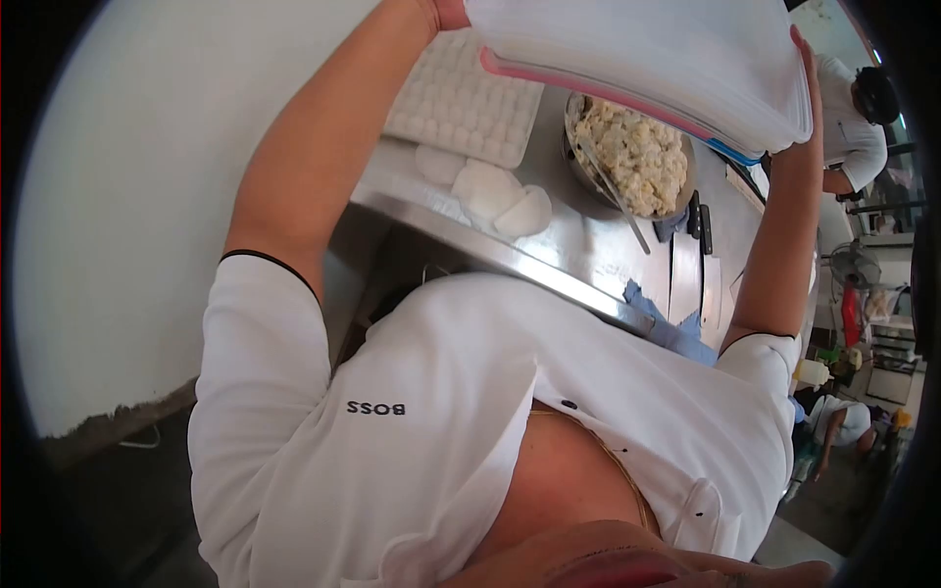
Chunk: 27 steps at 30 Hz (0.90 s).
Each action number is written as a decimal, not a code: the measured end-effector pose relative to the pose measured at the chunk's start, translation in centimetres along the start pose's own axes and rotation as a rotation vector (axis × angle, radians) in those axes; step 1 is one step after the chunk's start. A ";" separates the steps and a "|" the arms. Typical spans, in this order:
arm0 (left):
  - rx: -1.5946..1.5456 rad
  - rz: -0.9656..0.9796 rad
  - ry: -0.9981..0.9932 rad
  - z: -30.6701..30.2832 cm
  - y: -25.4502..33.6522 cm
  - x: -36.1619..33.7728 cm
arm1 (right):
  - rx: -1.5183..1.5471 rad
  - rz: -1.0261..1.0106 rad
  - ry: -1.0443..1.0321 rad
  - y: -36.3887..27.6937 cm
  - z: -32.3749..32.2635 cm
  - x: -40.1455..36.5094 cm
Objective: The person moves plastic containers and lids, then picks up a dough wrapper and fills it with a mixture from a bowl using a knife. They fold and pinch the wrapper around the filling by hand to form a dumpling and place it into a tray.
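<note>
My left hand (451,14), cut off by the top edge, is closed at the left end of a stack of whitish translucent plastic layers (637,54). Pink and blue strips run along the stack's lower edge; I cannot make out its exact kind. On the right, my right hand (806,83) grips the other end, fingers along the side. The stack is raised over the steel table (578,235). Below it are a tray (529,137) with rows of small white rounded pieces, flat white dough rounds (485,189) and a metal bowl (578,171) of pale chunky filling (632,157).
A long-handled utensil (627,216) leans in the bowl. Two broad-bladed knives (686,274) lie right of it, near a blue cloth (676,333). A wall (147,196) bounds the left. One person (848,122) stands at upper right, another (838,431) farther back.
</note>
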State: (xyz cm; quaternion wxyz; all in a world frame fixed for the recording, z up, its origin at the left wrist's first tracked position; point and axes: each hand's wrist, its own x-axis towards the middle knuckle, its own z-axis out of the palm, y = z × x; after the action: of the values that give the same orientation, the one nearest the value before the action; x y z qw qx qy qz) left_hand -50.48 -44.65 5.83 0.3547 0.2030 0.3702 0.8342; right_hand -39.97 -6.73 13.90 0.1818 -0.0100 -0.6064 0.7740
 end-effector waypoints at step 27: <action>-0.003 0.003 0.570 -3.8 -6.7 -16.8 | -0.650 0.265 0.029 9.5 4.2 -8.2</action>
State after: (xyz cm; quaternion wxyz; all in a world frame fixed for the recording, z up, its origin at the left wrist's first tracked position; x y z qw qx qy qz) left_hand -38.64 -55.71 -2.97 0.2354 -0.0397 0.4532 0.8588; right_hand -35.90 -14.93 4.44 0.0757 -0.1572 -0.8117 0.5574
